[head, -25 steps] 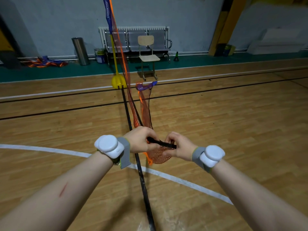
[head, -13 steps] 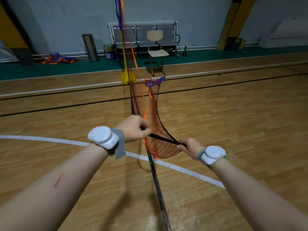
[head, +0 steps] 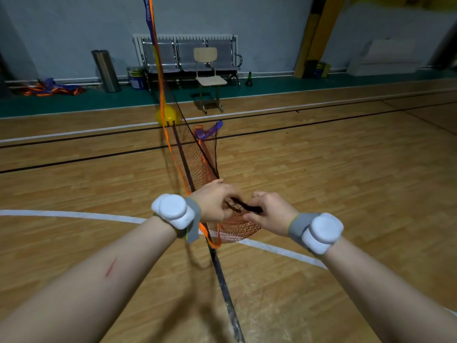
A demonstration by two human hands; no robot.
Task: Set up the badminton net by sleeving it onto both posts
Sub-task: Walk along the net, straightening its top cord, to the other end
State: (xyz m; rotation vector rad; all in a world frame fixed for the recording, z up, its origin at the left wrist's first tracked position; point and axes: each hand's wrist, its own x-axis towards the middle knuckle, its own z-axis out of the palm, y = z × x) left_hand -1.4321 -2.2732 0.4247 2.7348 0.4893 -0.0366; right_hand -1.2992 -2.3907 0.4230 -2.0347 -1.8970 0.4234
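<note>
While the left hand (head: 212, 201) and right hand (head: 269, 214), nearly touching, each pinched the one black strap (head: 247, 207) at its near end, the single orange net (head: 197, 167) sagged from one upright post (head: 159, 78), above one black pole (head: 222, 280) lying on the floor (head: 346, 194); one chair (head: 212, 80) stood beyond.

Our left hand (head: 214, 201) and right hand (head: 270, 214) are bare. Each wrist carries a grey band (head: 194, 219) with a white rounded puck (head: 173, 210), and a thin red scratch (head: 110, 267) marks our left forearm (head: 74, 285)
</note>
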